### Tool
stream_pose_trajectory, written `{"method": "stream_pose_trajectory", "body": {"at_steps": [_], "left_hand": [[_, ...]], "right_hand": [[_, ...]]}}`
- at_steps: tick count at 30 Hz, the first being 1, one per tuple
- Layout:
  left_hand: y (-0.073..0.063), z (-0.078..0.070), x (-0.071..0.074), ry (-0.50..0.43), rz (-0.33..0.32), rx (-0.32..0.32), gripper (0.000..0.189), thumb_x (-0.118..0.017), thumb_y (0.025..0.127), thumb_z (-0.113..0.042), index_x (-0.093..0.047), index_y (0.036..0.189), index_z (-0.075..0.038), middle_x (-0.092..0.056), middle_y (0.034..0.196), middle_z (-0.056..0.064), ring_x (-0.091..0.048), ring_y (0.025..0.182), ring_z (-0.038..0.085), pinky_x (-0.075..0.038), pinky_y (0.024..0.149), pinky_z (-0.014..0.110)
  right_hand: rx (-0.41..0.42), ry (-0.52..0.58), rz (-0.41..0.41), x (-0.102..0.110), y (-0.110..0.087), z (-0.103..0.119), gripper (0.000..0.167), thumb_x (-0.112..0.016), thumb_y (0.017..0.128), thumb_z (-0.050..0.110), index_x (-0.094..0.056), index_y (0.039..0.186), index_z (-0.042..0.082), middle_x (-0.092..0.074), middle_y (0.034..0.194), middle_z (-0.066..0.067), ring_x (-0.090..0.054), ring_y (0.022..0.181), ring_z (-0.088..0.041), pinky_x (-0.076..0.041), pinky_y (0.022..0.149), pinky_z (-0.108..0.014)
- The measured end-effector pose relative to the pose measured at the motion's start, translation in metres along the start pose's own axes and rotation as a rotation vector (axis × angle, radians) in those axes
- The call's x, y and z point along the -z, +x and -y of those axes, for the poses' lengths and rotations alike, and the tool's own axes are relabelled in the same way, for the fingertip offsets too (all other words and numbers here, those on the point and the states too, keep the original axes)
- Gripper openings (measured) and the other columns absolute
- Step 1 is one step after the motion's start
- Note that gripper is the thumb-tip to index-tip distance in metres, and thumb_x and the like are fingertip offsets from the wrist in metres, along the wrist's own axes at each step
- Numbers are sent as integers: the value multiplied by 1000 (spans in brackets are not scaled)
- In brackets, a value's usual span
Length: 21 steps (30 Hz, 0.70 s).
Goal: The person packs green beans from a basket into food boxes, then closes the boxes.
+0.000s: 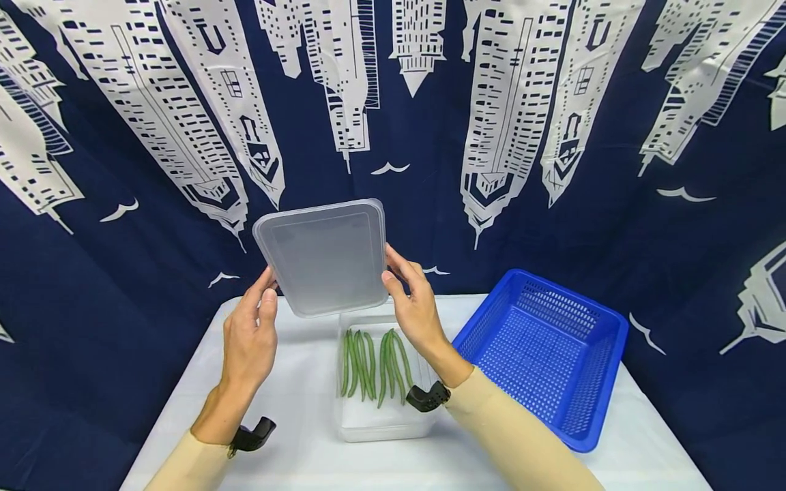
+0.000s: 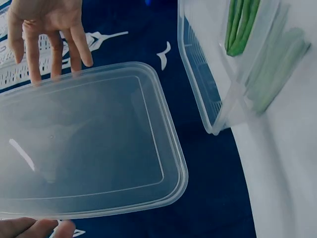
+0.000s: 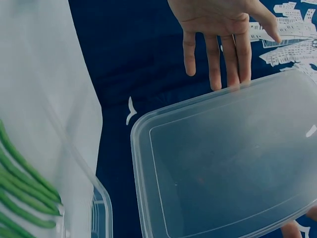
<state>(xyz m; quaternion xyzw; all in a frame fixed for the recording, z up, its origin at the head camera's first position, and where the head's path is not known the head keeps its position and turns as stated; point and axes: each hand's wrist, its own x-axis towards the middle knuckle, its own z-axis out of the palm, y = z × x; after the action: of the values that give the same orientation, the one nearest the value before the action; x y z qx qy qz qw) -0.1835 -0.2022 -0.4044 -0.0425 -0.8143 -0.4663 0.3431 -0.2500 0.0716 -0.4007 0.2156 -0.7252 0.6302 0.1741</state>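
A translucent plastic lid [image 1: 325, 259] is held up tilted over the far part of the table, between my two hands. My left hand [image 1: 250, 334] carries its left edge on straight fingers, thumb apart from the lid. Opposite it, my right hand [image 1: 417, 307] supports the right edge the same way; its straight fingers touch the rim in the left wrist view. Below stands a clear plastic box [image 1: 383, 434], uncovered, with green beans [image 1: 360, 365] lying lengthwise in two bunches. The beans [image 3: 25, 181] also show in the right wrist view.
A blue perforated basket [image 1: 531, 361] stands right of the box, partly behind my right forearm. White cloth covers the table [image 1: 295, 409]. Behind its far edge hangs a dark blue curtain [image 1: 424, 184] printed with white buildings and birds.
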Motion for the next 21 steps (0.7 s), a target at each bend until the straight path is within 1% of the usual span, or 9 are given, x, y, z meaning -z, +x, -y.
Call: {"method": "stream_pose_trajectory", "body": {"at_steps": [4, 6, 8, 10, 13, 15, 16, 18, 21], "left_hand": [[-3, -3, -6, -15, 27, 20, 48, -55, 124, -28, -62, 170, -16, -78, 155, 14, -74, 146, 41, -38, 111, -4], [-4, -4, -9, -16, 51, 30, 49, -55, 124, -30, -62, 170, -15, -77, 155, 13, -75, 145, 41, -37, 109, -5], [-6, -4, -12, -20, 84, 44, 51, -55, 124, -32, -61, 171, -14, -76, 159, 11, -74, 146, 40, -39, 109, -3], [-7, -5, -15, -24, 120, 58, 53, -55, 124, -34, -59, 172, -13, -73, 163, 11, -73, 149, 37, -45, 117, 6], [-9, -5, -18, -36, 174, 71, 56, -57, 123, -37, -56, 174, -12, -69, 167, 12, -70, 152, 37, -58, 124, 37], [-11, -6, -20, -47, 203, 73, 57, -59, 122, -37, -55, 173, -11, -67, 168, 14, -69, 152, 40, -57, 123, 59], [-12, -6, -21, -54, 216, 73, 57, -60, 122, -36, -55, 172, -10, -67, 167, 15, -69, 151, 42, -56, 123, 65], [-14, -7, -23, -70, 237, 76, 56, -62, 121, -35, -56, 170, -9, -68, 167, 17, -69, 150, 46, -55, 122, 71], [-16, -8, -26, -80, 259, 78, 54, -62, 120, -35, -58, 167, -7, -69, 165, 18, -70, 147, 51, -56, 119, 74]], "right_hand": [[-34, -23, -12, 15, -4, 0, 51, -63, 121, 22, -61, 171, 16, -69, 161, -18, -63, 153, -33, -59, 119, -38], [-29, -22, -21, 21, -6, -1, 49, -62, 121, 20, -62, 170, 14, -71, 159, -19, -65, 150, -34, -59, 116, -27], [-18, -19, -29, 26, -7, -2, 47, -61, 121, 18, -64, 167, 10, -74, 157, -21, -68, 145, -39, -60, 113, -23], [-13, 13, -25, 31, -7, -2, 45, -58, 122, 16, -65, 165, 5, -74, 157, -23, -69, 146, -42, -61, 117, -27], [-38, 89, -4, 37, -9, -2, 46, -51, 124, 16, -64, 164, -3, -70, 161, -27, -68, 151, -45, -59, 125, -40], [-66, 144, 4, 41, -11, -2, 48, -46, 126, 18, -62, 163, -8, -67, 163, -30, -64, 156, -46, -54, 130, -48], [-83, 165, 4, 43, -12, -2, 49, -44, 126, 19, -61, 162, -9, -66, 163, -31, -63, 157, -46, -52, 132, -50], [-110, 192, -7, 46, -15, -2, 50, -42, 126, 21, -60, 160, -12, -64, 162, -34, -61, 158, -47, -49, 134, -53], [-152, 226, -32, 51, -19, -3, 51, -41, 126, 22, -60, 157, -14, -62, 161, -36, -58, 159, -49, -49, 135, -51]]}}
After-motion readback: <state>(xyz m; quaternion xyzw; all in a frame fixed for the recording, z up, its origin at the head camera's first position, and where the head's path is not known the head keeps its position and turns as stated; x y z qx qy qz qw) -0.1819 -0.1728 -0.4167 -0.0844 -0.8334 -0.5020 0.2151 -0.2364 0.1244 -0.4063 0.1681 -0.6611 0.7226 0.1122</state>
